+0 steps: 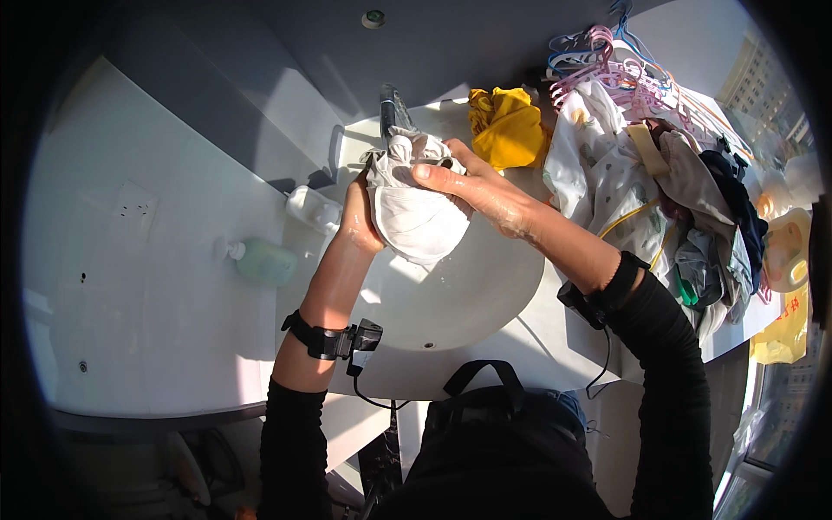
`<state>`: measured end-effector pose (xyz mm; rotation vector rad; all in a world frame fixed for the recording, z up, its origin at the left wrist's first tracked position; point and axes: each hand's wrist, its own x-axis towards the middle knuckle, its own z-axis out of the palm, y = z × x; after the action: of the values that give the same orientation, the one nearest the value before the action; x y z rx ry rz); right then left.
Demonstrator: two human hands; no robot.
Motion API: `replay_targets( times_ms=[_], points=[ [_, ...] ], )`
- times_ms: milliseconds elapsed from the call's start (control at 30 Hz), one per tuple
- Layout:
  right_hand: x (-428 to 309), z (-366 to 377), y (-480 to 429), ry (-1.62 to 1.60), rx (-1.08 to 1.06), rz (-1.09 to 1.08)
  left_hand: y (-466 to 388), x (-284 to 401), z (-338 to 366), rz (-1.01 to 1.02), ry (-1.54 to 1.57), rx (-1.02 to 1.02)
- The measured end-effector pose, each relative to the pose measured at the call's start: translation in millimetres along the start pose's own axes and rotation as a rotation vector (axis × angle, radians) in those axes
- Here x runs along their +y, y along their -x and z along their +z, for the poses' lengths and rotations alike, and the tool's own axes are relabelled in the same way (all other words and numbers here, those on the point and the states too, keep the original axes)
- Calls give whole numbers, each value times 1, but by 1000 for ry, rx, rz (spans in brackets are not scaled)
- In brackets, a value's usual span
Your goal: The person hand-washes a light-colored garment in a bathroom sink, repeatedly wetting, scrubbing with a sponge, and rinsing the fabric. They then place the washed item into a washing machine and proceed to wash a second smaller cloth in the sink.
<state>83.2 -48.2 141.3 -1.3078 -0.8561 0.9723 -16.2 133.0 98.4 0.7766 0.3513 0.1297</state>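
Both hands hold a bunched white cloth (pixel 422 218) over a white washbasin (pixel 455 305). My left hand (pixel 361 214) grips its left side, and my right hand (pixel 478 185) lies on its upper right, the thumb across the top. Wet skin shows on both hands and wrists. Just beyond the cloth rises a dark faucet (pixel 388 110), its outlet hidden. A wet-looking yellow cloth (pixel 510 130) lies in a heap at the basin's far right edge.
A green pump bottle (pixel 266 262) and a white bottle (pixel 312 208) are at left. On the right counter are piled clothes (pixel 591 162), pink and blue plastic hangers (pixel 640 81) and a detergent jug (pixel 786 250). Black bands with devices circle both forearms, with cables hanging.
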Motion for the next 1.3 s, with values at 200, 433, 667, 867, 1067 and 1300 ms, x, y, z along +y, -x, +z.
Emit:
replay_targets(
  times_ms=[200,433,667,867,1067,1300],
  points=[
    [26,33,32,280,140,-38,25,-19,23,23,-36,78],
    [40,31,56,-704,261,-42,62,-2,-3,-67,-27,-346],
    [55,26,71,-907,329,36,60,-24,-99,-229,-1565,105],
    [66,40,74,-1101,261,41,55,-70,-38,-59,-296,-122],
    [78,61,84,-810,443,57,55,-96,7,-118,232,25],
    [83,53,111,-1098,408,44,70,-100,10,-1,-408,117]
  ],
)
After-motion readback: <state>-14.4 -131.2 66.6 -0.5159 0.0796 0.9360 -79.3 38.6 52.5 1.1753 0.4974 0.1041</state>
